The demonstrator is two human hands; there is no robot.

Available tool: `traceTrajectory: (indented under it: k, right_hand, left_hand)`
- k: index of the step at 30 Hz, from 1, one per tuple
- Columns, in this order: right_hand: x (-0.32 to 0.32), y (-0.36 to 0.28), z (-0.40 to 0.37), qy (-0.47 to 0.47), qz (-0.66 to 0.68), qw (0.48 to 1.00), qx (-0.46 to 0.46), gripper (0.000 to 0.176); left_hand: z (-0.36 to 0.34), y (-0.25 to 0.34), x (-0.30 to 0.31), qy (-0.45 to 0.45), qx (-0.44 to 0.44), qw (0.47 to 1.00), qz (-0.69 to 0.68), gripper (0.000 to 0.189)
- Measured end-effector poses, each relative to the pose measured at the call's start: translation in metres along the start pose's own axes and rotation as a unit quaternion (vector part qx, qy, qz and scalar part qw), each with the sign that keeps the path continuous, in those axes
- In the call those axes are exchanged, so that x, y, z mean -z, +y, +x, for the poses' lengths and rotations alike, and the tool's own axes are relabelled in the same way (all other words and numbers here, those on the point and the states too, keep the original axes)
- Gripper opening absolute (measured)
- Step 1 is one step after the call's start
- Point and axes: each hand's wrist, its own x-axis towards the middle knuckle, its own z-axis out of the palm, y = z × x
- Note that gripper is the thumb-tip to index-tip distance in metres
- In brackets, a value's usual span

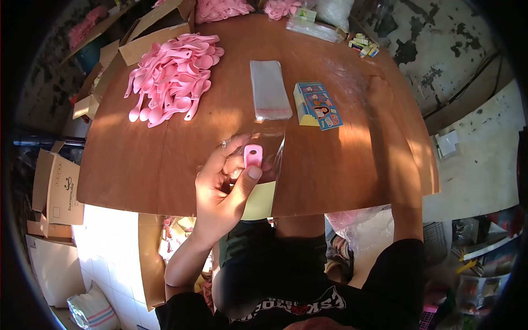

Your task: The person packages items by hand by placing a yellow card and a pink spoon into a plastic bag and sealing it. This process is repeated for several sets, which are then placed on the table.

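Brown table [341, 176], sun-patched, spread before me on the feed. At its near edge, the spoon [253, 160]: pink, holed handle end upward, the rest hidden by the grip. Clear bag [272, 138] around or behind it; I can't tell whether the spoon is inside. Yellow slip [258, 202] shows below, its lower end reaching the table's edge. Risks, as I judge them: the thumb seems to do most of the pinning, so if it eases, the smooth handle could slide to the lap or floor; thin film could crease or split if the spoon snags it; the slip could skew if the bag twists. Left hand [220, 190]: grasping the spoon, thumb pressed across the handle, fingers curled behind, bag caught in the same hold. Right hand [378, 91]: far out near the table's right edge, beside loose film [346, 74]; too small and blurred for me to tell whether it grips anything. Farther off: bag stack [270, 91] ahead, card stack [322, 107] to its right, top askew, could scatter if an arm brushes it; spoon heap [176, 80] at left, beside a carton [157, 44].
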Motion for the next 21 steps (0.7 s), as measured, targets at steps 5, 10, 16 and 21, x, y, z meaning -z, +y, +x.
traceTrajectory:
  k: [5,10,16,21]
  right_hand:
    - [0.016,-0.062,-0.061,0.145,0.161,0.973,-0.082,0.026]
    - [0.063,-0.17,-0.126,-0.11,0.441,0.885,0.099,0.024]
    - [0.079,-0.237,-0.185,-0.296,0.512,0.792,0.154,0.023]
    - [0.091,-0.256,-0.175,-0.304,0.587,0.738,0.133,0.017]
  left_hand:
    - [0.001,-0.002,0.011,0.018,-0.014,1.0,0.011,0.044]
    - [0.009,-0.01,-0.007,0.016,0.016,1.0,0.005,0.052]
    - [0.015,-0.013,-0.028,-0.009,-0.004,0.998,-0.069,0.059]
    - [0.02,-0.015,-0.016,-0.039,-0.089,0.995,0.002,0.08]
